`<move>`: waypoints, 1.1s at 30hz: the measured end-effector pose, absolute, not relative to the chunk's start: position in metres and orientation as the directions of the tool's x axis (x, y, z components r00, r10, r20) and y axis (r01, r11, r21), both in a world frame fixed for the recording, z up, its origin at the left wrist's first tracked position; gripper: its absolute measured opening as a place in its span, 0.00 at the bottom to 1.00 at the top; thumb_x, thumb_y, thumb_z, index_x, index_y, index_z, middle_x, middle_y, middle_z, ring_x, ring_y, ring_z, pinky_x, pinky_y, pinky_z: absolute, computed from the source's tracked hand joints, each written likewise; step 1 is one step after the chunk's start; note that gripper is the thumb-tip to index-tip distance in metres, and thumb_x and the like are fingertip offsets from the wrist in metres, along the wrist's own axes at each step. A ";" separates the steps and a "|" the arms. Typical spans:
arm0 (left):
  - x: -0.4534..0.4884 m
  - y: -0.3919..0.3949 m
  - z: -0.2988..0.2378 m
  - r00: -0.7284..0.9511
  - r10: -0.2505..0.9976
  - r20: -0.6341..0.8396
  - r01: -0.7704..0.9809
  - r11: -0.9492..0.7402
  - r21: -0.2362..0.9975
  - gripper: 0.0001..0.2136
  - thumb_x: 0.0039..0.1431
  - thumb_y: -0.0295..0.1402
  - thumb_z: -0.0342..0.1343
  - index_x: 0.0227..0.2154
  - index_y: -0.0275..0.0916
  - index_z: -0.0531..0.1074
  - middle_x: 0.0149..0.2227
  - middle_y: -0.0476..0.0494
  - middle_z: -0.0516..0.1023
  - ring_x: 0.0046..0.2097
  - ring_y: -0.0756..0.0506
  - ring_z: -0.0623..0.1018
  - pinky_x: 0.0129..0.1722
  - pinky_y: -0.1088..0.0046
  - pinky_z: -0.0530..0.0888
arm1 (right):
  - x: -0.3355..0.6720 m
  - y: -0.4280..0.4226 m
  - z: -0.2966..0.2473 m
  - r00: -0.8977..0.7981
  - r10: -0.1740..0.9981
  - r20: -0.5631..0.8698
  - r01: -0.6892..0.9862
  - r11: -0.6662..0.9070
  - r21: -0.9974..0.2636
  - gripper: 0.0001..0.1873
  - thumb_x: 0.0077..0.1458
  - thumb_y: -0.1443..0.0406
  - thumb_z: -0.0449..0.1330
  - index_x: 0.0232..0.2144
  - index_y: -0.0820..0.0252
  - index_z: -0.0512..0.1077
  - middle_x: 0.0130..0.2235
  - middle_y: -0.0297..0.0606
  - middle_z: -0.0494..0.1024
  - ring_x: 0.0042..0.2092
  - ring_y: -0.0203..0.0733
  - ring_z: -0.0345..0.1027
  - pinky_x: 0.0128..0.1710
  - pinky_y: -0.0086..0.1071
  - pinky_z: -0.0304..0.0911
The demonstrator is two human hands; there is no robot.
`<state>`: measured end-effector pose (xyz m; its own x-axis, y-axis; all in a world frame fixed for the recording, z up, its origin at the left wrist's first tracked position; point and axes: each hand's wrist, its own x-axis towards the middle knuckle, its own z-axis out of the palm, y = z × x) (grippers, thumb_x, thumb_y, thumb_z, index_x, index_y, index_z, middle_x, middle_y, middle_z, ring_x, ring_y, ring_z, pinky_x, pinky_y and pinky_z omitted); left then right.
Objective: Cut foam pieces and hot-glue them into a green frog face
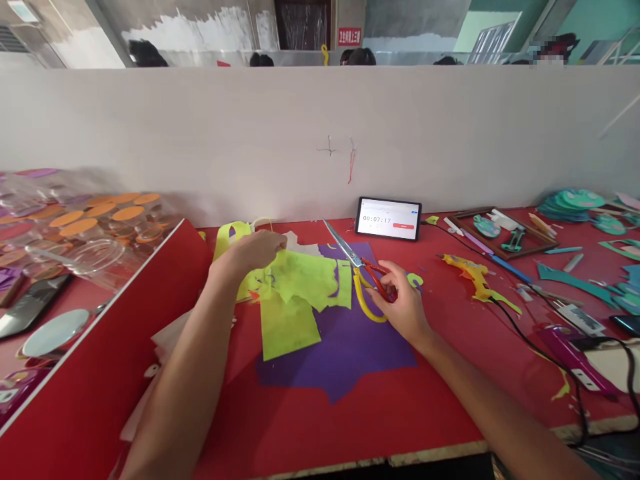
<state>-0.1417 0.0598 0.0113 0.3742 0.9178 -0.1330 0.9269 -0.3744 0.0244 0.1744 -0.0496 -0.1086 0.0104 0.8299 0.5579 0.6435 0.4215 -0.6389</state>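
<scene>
Over the middle of the red table (pixel 310 427), the person's two hands are apart, with the yellow-green sheets (pixel 305 280) between them. The left forearm slants up from the lower edge of the view, and the left hand (pixel 260 248) lies palm down at the sheets' upper left, fingers bent and pointing right; its fingertips are partly hidden, so whether it pinches the material cannot be told. The right forearm reaches in from the lower right, and the right hand (pixel 397 303) is closed on the handles of the scissors (pixel 356 259), whose blades point up and to the left.

There is one pair of scissors, with one red handle and one yellow handle. The yellow-green sheets overlap, so their exact number is unclear; they lie partly on one purple sheet (pixel 360 350). Behind stands one tablet (pixel 389 218), showing a timer. To the right lie one yellow glue gun (pixel 467 273) and one brown-rimmed tray (pixel 530 251). Left of one red partition (pixel 165 280), clear containers with orange discs (pixel 129 213) crowd together, too overlapped for a sure count.
</scene>
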 end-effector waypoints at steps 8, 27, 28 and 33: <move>-0.149 0.067 -0.003 0.164 0.968 0.190 0.987 -0.161 -0.030 0.18 0.67 0.25 0.37 0.47 0.35 0.72 0.45 0.38 0.75 0.40 0.42 0.73 0.41 0.63 0.66 | 0.172 -0.051 -0.110 -0.038 0.850 0.526 0.627 0.430 -0.649 0.24 0.59 0.58 0.63 0.56 0.56 0.66 0.29 0.31 0.71 0.29 0.38 0.66 0.32 0.32 0.65; -0.117 -0.062 -0.082 0.746 0.659 0.090 0.660 -0.751 0.032 0.22 0.69 0.42 0.51 0.63 0.46 0.65 0.65 0.39 0.67 0.63 0.37 0.69 0.63 0.53 0.64 | 0.160 -0.061 -0.102 -0.132 0.919 0.370 0.662 0.360 -0.658 0.23 0.61 0.59 0.61 0.57 0.54 0.65 0.30 0.31 0.73 0.31 0.40 0.69 0.33 0.31 0.64; -0.123 -0.070 -0.087 0.728 0.674 0.128 0.680 -0.733 -0.010 0.21 0.70 0.40 0.50 0.63 0.45 0.66 0.65 0.38 0.67 0.63 0.37 0.70 0.64 0.50 0.63 | 0.159 -0.063 -0.101 -0.150 0.921 0.360 0.668 0.363 -0.650 0.23 0.61 0.59 0.61 0.57 0.54 0.65 0.31 0.32 0.74 0.32 0.40 0.70 0.33 0.31 0.64; -0.146 -0.101 -0.094 0.736 0.641 0.216 0.670 -0.736 -0.098 0.17 0.70 0.33 0.48 0.59 0.42 0.71 0.58 0.39 0.76 0.59 0.38 0.74 0.64 0.48 0.66 | 0.149 -0.073 -0.092 -0.280 0.899 0.337 0.701 0.431 -0.568 0.23 0.60 0.61 0.63 0.56 0.54 0.65 0.40 0.37 0.80 0.39 0.43 0.74 0.38 0.34 0.66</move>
<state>-0.1459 -0.1008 -0.0940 0.7362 0.6413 0.2162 0.6699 -0.7360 -0.0977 0.1493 -0.0727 -0.0916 -0.2798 0.8989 0.3371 0.7010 0.4312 -0.5680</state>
